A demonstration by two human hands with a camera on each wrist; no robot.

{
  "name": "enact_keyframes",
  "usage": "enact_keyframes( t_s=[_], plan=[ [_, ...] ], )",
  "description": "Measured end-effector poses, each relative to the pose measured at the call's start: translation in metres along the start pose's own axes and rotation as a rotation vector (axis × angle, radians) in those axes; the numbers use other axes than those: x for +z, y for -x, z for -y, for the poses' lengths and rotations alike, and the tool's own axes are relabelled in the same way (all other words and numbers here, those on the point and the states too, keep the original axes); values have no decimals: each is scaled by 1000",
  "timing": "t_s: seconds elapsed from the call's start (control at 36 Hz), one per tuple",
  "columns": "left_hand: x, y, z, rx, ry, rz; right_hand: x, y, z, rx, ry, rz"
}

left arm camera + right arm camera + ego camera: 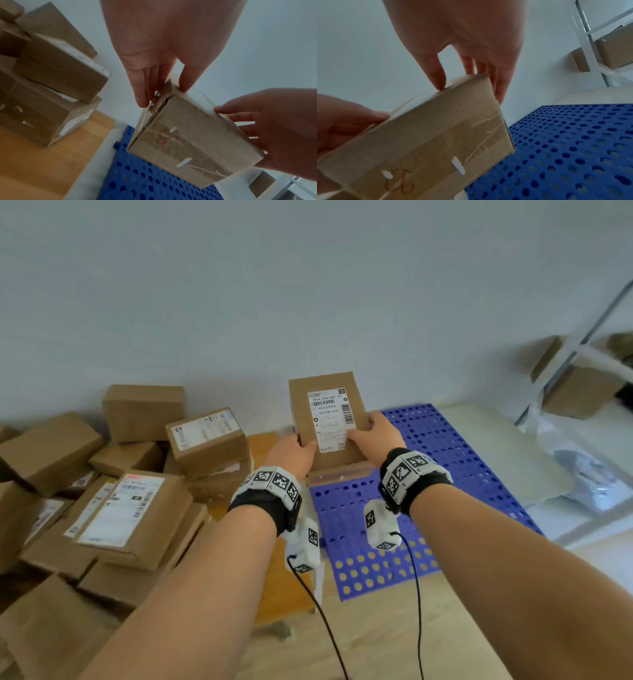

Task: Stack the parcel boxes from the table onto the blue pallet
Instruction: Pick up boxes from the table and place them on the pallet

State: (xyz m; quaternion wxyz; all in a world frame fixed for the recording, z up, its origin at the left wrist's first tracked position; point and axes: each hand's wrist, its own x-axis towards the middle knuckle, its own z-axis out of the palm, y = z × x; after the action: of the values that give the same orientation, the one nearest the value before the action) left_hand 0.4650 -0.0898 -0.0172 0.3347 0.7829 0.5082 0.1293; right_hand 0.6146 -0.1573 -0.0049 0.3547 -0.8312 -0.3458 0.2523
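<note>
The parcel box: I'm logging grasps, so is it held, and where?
Yes: the parcel box is held by both hands, left hand and right hand, at its opposite side edges.

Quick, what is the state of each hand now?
Left hand: holds the parcel box by its left side.
Right hand: holds the same box by its right side.

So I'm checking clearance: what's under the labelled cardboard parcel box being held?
Under the labelled cardboard parcel box, held by the left hand and right hand, lies the perforated blue plastic pallet. The box hides the pallet directly below it.
</note>
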Motion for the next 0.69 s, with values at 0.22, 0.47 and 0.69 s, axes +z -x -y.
enact_keyframes(
  t_s=[0.22, 0.47, 0.69],
  plan=[
    [60, -32, 6, -127, -35, 97, 4, -37, -48, 83, 25, 103],
    [94, -75, 17, -185, -94, 180, 18, -72, -77, 156, 24, 162],
    [104, -105, 24, -227, -92, 227, 30, -108, -83, 218, 36, 189]
  ],
)
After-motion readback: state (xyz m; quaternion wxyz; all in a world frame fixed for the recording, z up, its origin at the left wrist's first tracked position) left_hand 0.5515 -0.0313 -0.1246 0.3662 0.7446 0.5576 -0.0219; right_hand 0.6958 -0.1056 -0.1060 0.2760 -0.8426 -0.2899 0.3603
